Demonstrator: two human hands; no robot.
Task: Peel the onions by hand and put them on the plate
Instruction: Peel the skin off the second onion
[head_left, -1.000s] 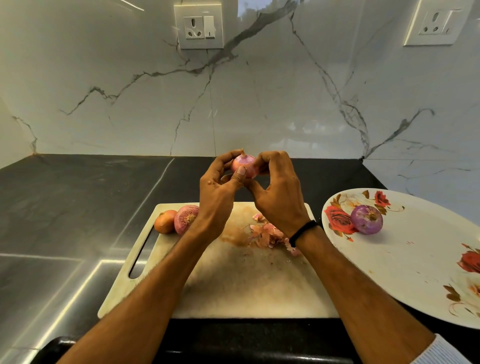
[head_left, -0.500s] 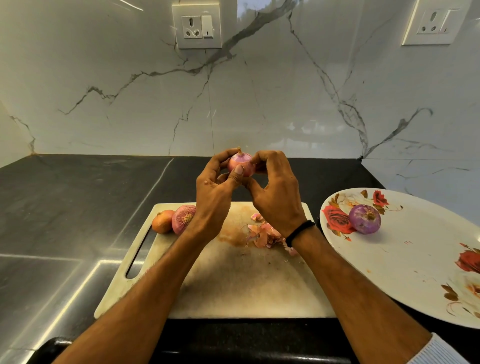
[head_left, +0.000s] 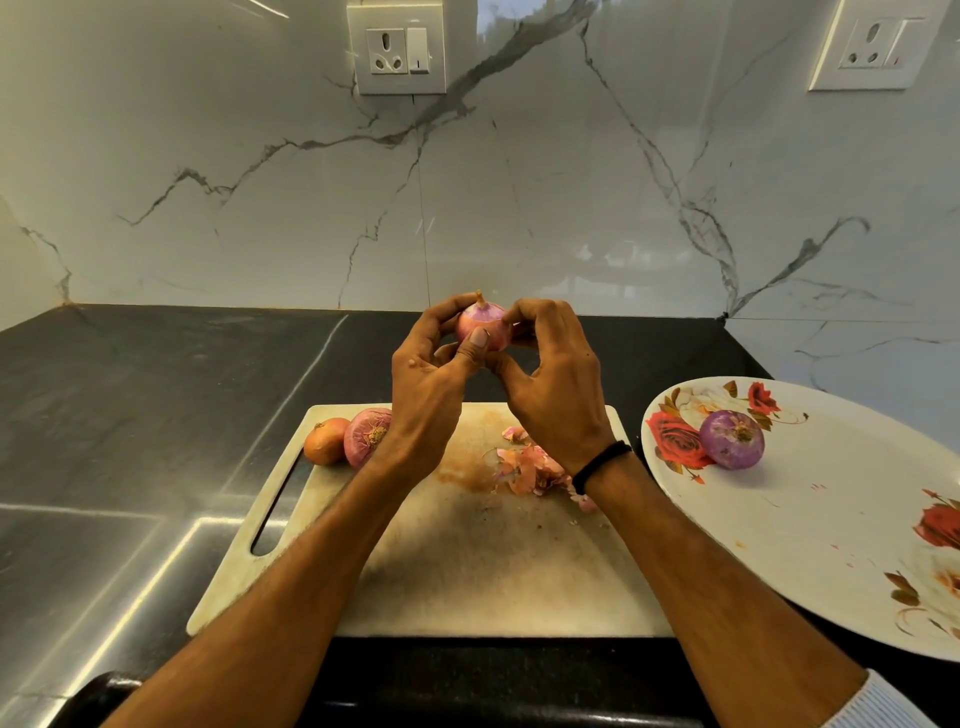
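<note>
1. We see the left hand (head_left: 426, 384) and the right hand (head_left: 550, 384) raised together over the far edge of the board. Both hold one small pink-skinned onion (head_left: 485, 325) between them, in the air.
2. The left grip is curled round the onion's left side. Its thumb pad presses flat on the front of the skin.
3. The right grip is curled over the onion's right side, with the fingertips pinching at its upper edge. The right thumb reaches under the onion, just beside the left thumb. We cannot tell whether a flap of skin sits between the fingertips.
4. The onion's stalk tip points up. Its top shows purple, and the lower part is paler pink.
5. Beneath the hands a pale rectangular cutting board (head_left: 467, 571) with a slot handle lies on the dark stone desk (head_left: 130, 415). A heap of pink onion skins (head_left: 527, 467) lies on the board, just beside the right wrist and its black wristband (head_left: 600, 464).
6. At the board's far left corner a round orange-brown onion (head_left: 324, 440) touches an unpeeled reddish onion (head_left: 366, 435). The left wrist partly covers the reddish one.
7. To the right, a white oval plate with red rose prints (head_left: 831, 519) carries a peeled glossy purple onion (head_left: 731, 439), well apart from the hands.
8. Behind stands a white veined marble wall (head_left: 260, 208) with two white wall sockets (head_left: 396, 48).
</note>
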